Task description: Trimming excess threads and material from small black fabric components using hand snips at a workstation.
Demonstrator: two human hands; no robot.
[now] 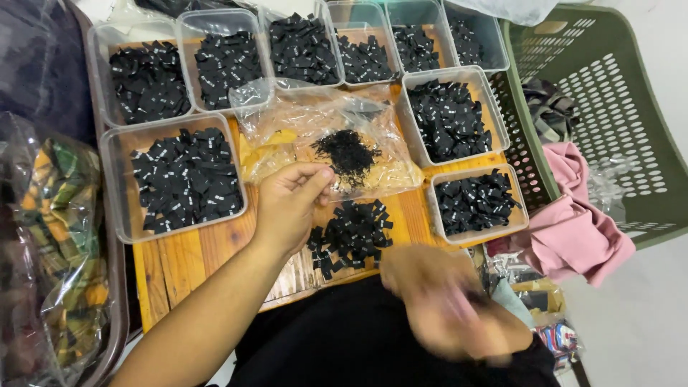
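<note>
A loose pile of small black fabric tags [351, 235] lies on the wooden counter [186, 258] at the centre of the frame, each tag a flat folded rectangle with a tiny pale mark. Just above it sits a crinkled clear plastic bag [322, 136] with a tangle of thin black fasteners [347, 152] on it. The left hand [287, 208] hovers beside the pile, thumb and forefinger pinched together at the edge of the tangle (what they grip is too small to make out). The right hand [448, 301], lower right of centre, is smeared by motion blur, so I cannot tell whether its fingers are closed or loose. Clear plastic tubs [115, 186] of similar tags ring the bag; the top ones are cut off by the frame.
</note>
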